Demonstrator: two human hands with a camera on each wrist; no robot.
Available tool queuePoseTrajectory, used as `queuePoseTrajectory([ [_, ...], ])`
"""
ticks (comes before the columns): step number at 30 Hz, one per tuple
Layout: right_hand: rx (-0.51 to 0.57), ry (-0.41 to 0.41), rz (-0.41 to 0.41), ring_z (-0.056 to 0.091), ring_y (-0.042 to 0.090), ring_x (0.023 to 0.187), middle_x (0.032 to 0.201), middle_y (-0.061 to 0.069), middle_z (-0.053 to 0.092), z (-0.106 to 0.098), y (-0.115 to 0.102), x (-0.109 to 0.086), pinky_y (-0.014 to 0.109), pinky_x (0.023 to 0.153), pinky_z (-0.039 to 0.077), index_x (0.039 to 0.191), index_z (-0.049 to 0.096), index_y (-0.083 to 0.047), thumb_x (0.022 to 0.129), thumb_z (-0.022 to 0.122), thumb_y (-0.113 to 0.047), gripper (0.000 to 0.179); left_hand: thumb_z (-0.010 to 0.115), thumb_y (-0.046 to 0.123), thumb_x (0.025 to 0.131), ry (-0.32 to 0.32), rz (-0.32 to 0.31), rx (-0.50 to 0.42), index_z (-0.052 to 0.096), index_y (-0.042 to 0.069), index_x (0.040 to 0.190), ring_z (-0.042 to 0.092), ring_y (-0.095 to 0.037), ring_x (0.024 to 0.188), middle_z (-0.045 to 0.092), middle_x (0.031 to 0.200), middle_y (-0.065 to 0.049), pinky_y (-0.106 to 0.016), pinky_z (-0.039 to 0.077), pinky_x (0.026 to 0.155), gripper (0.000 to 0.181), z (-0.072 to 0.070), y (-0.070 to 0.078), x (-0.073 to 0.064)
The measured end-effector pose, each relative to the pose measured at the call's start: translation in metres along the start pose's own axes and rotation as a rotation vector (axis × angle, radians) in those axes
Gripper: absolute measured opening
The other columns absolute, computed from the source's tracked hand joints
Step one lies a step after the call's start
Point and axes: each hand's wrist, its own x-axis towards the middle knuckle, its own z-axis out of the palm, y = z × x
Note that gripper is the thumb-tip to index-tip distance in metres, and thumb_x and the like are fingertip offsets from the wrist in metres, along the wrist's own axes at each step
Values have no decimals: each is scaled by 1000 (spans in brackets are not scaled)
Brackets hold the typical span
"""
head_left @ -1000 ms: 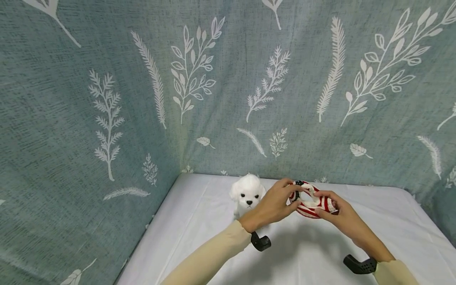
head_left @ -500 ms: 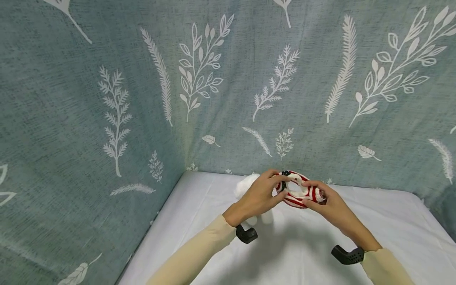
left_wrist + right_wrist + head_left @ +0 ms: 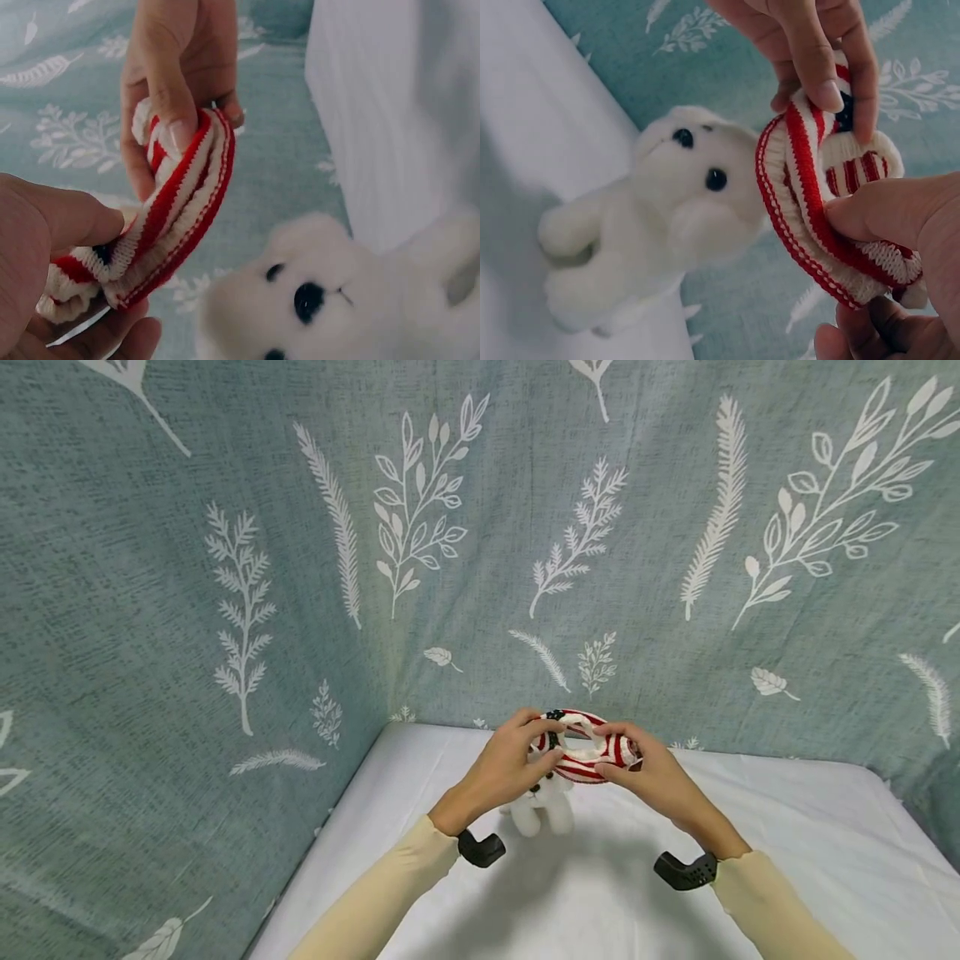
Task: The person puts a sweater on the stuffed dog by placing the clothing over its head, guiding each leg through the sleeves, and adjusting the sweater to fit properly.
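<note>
A knitted pet sweater (image 3: 581,768), striped red and white with a dark blue starred patch, is stretched into a ring between both hands. My left hand (image 3: 506,756) pinches its left side between thumb and fingers; my right hand (image 3: 648,768) grips the opposite side. Through the ring's opening shows the white knitted lining. A white plush dog (image 3: 630,225) with black eyes and nose sits just behind and below the sweater. In the head view its head is mostly covered by the sweater and my left hand, while its front legs show beneath.
The dog sits on a white cloth-covered table (image 3: 600,893). Behind and to the left hangs a blue-green curtain (image 3: 480,568) with white leaf prints. A black wrist camera (image 3: 480,847) is strapped at each wrist.
Both hands have carried the sweater leftward, from beside the plush dog to in front of its head. The grip of each hand stays the same, and the dog remains in place.
</note>
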Motion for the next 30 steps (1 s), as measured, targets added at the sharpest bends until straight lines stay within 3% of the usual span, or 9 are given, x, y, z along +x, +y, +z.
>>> queuePoseTrajectory([
  [12, 1, -20, -15, 62, 28, 100, 139, 14, 53, 26, -7, 24, 39, 82, 56, 144, 53, -16, 97, 74, -17, 51, 68, 20, 101, 72, -52, -25, 71, 6, 126, 58, -18, 81, 59, 115, -3, -30, 50, 72, 29, -17, -16, -13],
  [21, -2, -26, -18, 61, 26, 100, 133, 13, 57, 41, -7, 33, 41, 82, 55, 143, 54, -16, 96, 74, -16, 52, 70, 18, 99, 110, -67, -13, 72, 6, 124, 57, -16, 87, 63, 112, -4, -31, 51, 74, 27, -19, -27, -23],
  [30, -75, -16, -16, 59, 26, 106, 138, 9, 57, 45, -14, 50, 39, 82, 53, 144, 55, -19, 97, 73, -20, 50, 71, 16, 98, 144, -125, -52, 72, 5, 123, 58, -15, 84, 63, 111, -6, -34, 55, 73, 27, -19, -48, -26],
])
